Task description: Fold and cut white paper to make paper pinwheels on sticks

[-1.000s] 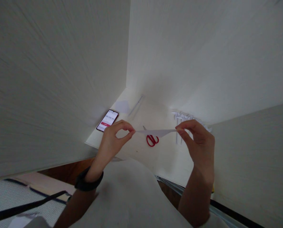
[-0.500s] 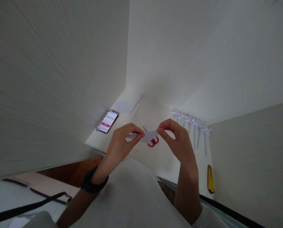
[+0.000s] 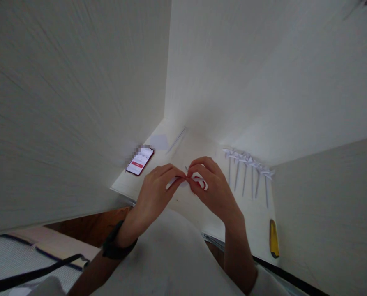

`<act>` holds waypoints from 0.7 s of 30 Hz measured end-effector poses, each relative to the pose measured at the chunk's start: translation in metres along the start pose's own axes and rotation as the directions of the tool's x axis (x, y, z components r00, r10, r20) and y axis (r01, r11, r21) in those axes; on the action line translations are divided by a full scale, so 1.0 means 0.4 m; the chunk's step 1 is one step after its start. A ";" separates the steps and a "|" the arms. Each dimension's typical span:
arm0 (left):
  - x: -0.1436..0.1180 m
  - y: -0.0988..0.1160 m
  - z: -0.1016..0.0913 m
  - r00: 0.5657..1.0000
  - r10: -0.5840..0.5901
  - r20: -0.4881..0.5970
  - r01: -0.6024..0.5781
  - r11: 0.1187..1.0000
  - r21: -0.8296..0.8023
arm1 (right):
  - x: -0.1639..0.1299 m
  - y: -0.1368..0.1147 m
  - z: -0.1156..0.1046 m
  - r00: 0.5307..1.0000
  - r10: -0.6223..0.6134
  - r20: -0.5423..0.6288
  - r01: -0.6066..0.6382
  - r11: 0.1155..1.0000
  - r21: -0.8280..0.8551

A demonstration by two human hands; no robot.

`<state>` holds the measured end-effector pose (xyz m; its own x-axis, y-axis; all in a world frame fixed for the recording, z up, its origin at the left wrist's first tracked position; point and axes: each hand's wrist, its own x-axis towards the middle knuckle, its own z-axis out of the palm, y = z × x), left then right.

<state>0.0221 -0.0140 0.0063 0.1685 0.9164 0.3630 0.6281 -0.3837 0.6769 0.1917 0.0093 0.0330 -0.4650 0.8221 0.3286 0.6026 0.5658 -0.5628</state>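
My left hand [image 3: 154,195] and my right hand [image 3: 212,187] meet above the white desk [image 3: 195,152], fingertips pinched together on a small piece of white paper [image 3: 175,182]. The paper is folded up between the fingers and mostly hidden by them. A dark band sits on my left wrist. Red-handled scissors [image 3: 201,183] lie on the desk right behind my right hand, only partly showing.
A phone [image 3: 139,161] with a lit screen lies at the desk's left edge. Several white paper pinwheels on sticks [image 3: 248,170] lie in a row at the right. A yellow utility knife [image 3: 273,243] rests near the front right edge. White walls enclose the desk.
My hands have come together from far apart. The paper strip stretched between them is now bunched between the fingertips. My right hand moved left, uncovering the pinwheels and the knife.
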 end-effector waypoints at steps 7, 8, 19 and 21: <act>-0.001 -0.006 -0.045 0.993 -0.041 -0.112 0.040 0.999 -0.016 | 0.008 -0.013 -0.013 0.999 -0.009 -0.036 0.010 1.000 0.025; -0.001 -0.007 -0.049 0.990 -0.051 -0.131 0.047 0.998 -0.031 | 0.009 -0.011 -0.017 0.999 -0.008 -0.047 0.009 1.000 0.028; 0.028 -0.046 -0.048 0.860 -0.479 -0.178 0.282 0.735 -0.617 | 0.021 0.026 -0.030 0.980 0.114 -0.162 -0.090 0.985 0.149; 0.033 -0.051 -0.047 0.813 -0.561 -0.157 0.290 0.624 -0.725 | 0.030 0.012 -0.004 0.988 0.133 -0.078 -0.114 0.970 0.216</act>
<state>-0.0027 0.0036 0.0093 -0.3350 0.9421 0.0162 -0.1100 -0.0561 0.9923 0.1900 0.0219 0.0354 -0.3284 0.8927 0.3087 0.4971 0.4412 -0.7471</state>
